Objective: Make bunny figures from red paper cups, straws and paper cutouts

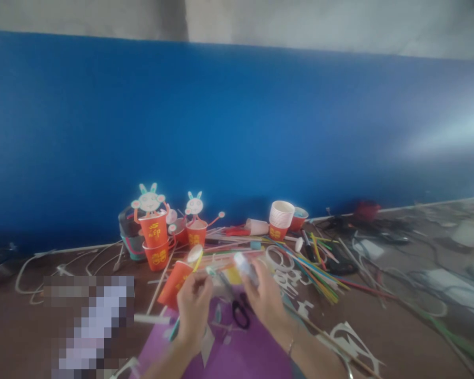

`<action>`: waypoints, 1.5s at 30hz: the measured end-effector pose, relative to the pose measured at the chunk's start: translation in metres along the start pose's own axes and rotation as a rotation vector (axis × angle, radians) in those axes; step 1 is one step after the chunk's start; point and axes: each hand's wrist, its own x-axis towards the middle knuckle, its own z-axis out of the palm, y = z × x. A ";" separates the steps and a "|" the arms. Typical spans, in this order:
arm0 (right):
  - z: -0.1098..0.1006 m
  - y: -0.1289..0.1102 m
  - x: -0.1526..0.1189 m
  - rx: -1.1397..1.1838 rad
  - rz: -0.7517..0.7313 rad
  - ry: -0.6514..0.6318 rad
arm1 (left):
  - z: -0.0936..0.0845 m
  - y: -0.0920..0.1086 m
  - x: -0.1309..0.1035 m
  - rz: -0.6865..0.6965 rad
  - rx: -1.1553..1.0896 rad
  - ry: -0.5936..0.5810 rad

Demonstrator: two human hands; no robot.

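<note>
My right hand [265,295] is closed on a small white tube-like object [242,262], which points up and to the left. My left hand [195,300] has its fingers curled together, close to a small pale green and white piece [210,271]; whether it pinches that piece is too blurred to tell. Between my hands, scissors with black handles [240,314] lie over a purple sheet [256,352]. Beside my left hand an orange-red paper cup [174,284] rests tilted, with a yellow strip [198,260] at its rim.
Two cup figures with rabbit faces [149,201] [195,206] stand at the back left. Behind my right hand is a stack of paper cups [281,218]. Colourful sticks [316,276], a tape ring [279,258], paper scraps [353,345] and cables [411,284] cover the right side.
</note>
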 end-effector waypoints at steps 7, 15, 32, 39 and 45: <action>-0.010 0.019 0.030 0.292 0.303 0.026 | 0.002 0.007 -0.002 -0.043 -0.090 -0.078; 0.001 0.028 0.045 0.015 0.241 -0.186 | 0.005 0.005 -0.002 -0.118 -0.254 -0.165; -0.019 -0.017 0.034 -0.126 -0.192 -0.062 | 0.008 0.014 -0.002 0.115 0.030 -0.237; -0.017 -0.041 0.037 0.158 0.054 -0.347 | 0.009 0.015 0.002 0.080 0.020 -0.236; -0.017 -0.040 0.044 0.224 0.085 -0.399 | 0.007 0.028 0.004 0.031 0.055 -0.269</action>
